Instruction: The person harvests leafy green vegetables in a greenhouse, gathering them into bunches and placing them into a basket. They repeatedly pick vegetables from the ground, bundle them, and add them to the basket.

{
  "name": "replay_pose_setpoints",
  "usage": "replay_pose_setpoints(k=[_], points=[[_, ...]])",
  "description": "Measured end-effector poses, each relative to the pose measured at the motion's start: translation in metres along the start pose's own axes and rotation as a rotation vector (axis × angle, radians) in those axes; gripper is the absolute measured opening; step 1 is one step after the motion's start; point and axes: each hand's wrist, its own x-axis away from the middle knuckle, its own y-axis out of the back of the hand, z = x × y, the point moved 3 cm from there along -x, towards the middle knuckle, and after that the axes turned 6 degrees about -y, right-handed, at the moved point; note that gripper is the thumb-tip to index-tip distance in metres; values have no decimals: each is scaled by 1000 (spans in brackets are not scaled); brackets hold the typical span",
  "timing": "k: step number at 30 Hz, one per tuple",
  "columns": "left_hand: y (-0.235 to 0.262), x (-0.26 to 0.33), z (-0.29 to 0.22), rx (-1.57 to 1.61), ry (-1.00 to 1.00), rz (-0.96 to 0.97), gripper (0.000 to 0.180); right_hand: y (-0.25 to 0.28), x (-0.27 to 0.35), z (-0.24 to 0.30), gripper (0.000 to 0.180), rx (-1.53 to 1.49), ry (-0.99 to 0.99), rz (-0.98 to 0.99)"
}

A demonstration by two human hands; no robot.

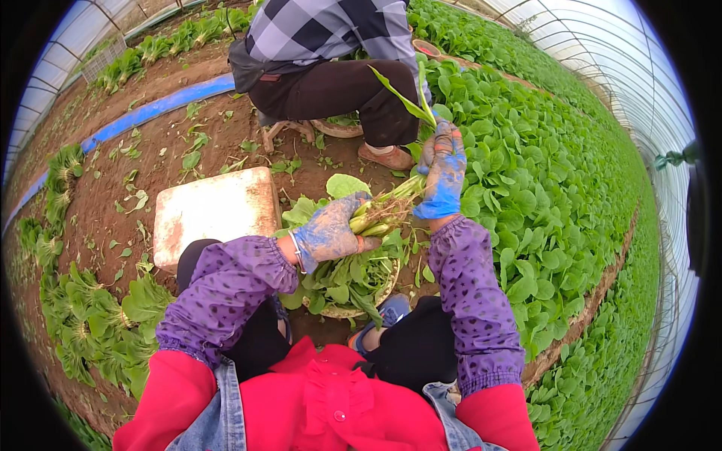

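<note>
My left hand [331, 231], in a soiled blue-and-grey glove, is closed around a bunch of leafy greens [372, 216]. Pale stems and dirt-coloured roots stick out of it toward the right. Higher up and to the right, my right hand [445, 171], in a similar muddy glove, grips a leafy green plant [410, 105] whose long leaves rise above the fingers. Its lower fingers are close to the roots of the bunch; whether they touch is unclear. Below both hands, loose leaves [350, 279] fill a round woven basket [394, 276] between my feet.
A pale, dirt-stained box [214, 210] stands to the left. Ahead, a person in a checked top [316, 34] sits on a low wooden stool [287, 134]. Picked greens [90, 323] lie in bunches on the left soil. A dense growing bed [519, 195] runs along the right.
</note>
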Motion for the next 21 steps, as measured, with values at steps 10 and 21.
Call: replay_pose_setpoints(k=[10,21], points=[[15,13,22,-183,-90,-200,54,47,-16,-49,32,552,-85,603],[8,9,11,-375,-100,-305,54,-7,52,-30,52,-354,-499,928]])
